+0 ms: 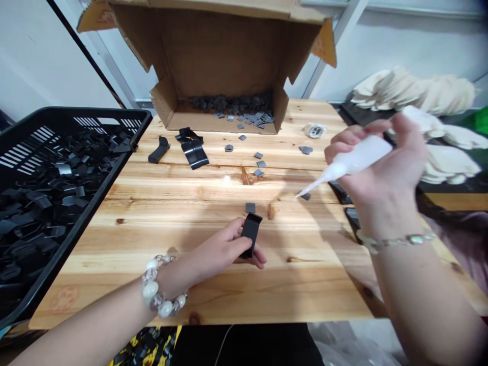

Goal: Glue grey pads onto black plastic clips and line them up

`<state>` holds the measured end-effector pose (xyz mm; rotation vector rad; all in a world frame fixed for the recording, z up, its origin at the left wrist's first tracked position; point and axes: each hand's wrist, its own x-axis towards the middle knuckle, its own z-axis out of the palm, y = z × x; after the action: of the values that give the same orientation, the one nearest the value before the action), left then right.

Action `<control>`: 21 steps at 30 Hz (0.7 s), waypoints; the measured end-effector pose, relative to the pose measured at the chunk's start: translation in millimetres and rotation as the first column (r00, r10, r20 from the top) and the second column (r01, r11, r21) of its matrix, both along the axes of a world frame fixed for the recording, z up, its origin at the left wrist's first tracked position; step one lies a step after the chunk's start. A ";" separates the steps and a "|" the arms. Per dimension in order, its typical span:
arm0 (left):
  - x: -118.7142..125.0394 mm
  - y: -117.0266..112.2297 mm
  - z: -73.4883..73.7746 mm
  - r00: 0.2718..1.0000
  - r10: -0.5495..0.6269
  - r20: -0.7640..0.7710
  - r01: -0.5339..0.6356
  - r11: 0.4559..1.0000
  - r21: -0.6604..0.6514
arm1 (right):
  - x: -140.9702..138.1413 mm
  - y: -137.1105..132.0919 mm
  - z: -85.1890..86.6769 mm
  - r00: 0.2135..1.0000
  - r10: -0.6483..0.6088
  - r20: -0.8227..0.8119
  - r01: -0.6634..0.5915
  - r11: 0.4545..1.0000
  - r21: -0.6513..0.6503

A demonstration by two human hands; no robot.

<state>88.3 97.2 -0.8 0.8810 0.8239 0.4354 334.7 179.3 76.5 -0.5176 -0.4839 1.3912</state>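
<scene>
My left hand (232, 244) grips a black curved plastic piece (251, 231) low over the wooden table, its thumb on the front. Just beyond its top end lies a small grey square pad (250, 207). Raised at the right, my right hand (381, 162) is closed round a white squeeze bottle (360, 156) with a thin nozzle pointing down and left. The nozzle's tip is near another small dark pad (306, 196); whether they touch I cannot tell.
An open cardboard box (229, 124) with many grey pads stands at the back. A black crate (141, 119) of black pieces is at left. Several black pieces (195, 154) and a tape roll (314, 130) lie on the table (171, 203). White gloves (415, 91) are stacked at right.
</scene>
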 end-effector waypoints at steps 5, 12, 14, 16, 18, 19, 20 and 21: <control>-0.7 0.9 -1.5 1.000 0.005 -0.001 -0.005 1.000 0.027 | -25.9 0.8 28.2 0.919 0.134 0.370 -0.233 0.943 0.239; -1.2 3.5 -6.3 0.999 0.043 0.020 -0.044 0.997 0.063 | -42.4 -0.7 49.6 0.693 0.184 0.697 -0.372 0.919 0.128; -1.1 2.7 -5.5 0.999 0.043 0.022 -0.044 0.998 0.049 | -51.0 1.2 45.1 0.702 0.128 0.700 -0.324 0.933 0.155; -0.5 1.6 -4.1 0.999 0.038 0.019 -0.039 0.999 0.030 | -61.1 0.7 39.7 0.728 0.079 0.681 -0.277 0.942 0.188; 0.1 0.9 -3.2 0.999 0.042 0.023 -0.043 0.999 0.020 | -69.8 -3.2 37.7 0.742 0.036 0.669 -0.242 0.946 0.217; 0.4 0.9 -3.1 0.998 0.047 0.029 -0.048 0.999 0.022 | -72.8 -6.0 38.7 0.745 0.019 0.667 -0.228 0.947 0.227; 0.6 0.9 -3.2 0.998 0.054 0.035 -0.055 0.998 0.026 | -74.9 -8.9 40.9 0.740 0.015 0.672 -0.224 0.948 0.225; 0.8 1.2 -3.5 0.997 0.060 0.040 -0.061 0.998 0.029 | -76.0 -11.4 44.0 0.727 0.021 0.686 -0.231 0.949 0.216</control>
<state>89.1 98.4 -4.2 0.8745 0.8118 0.5179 258.7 167.9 120.6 -0.7628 -1.3290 1.1958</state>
